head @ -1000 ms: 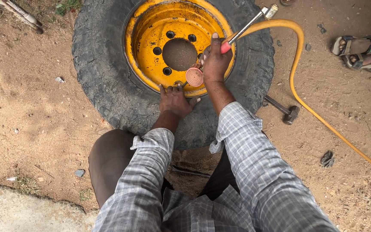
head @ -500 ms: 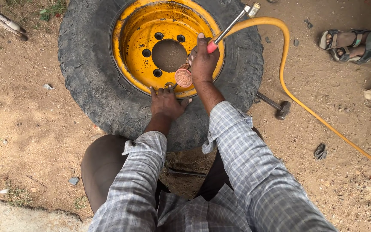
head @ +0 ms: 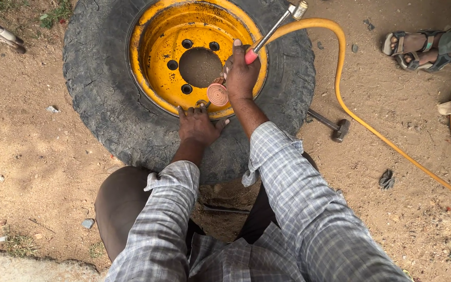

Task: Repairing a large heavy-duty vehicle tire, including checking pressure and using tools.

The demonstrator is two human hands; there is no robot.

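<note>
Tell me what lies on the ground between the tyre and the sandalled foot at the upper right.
In the head view, a yellow hose curves across the bare dirt between the tyre and the sandalled foot. A few small stones lie there too.

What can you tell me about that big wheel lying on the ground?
The large black rubber tyre with chunky worn tread lies flat on sandy ground. Its yellow steel rim is scuffed and rusty, with a centre hole ringed by bolt holes. The left hand presses on its sidewall; the right hand holds a round gauge over the rim.

Open dirt left of the tyre [head: 105, 104], yellow hose [head: 361, 122] and hammer [head: 332, 125] crowding the right side
</note>
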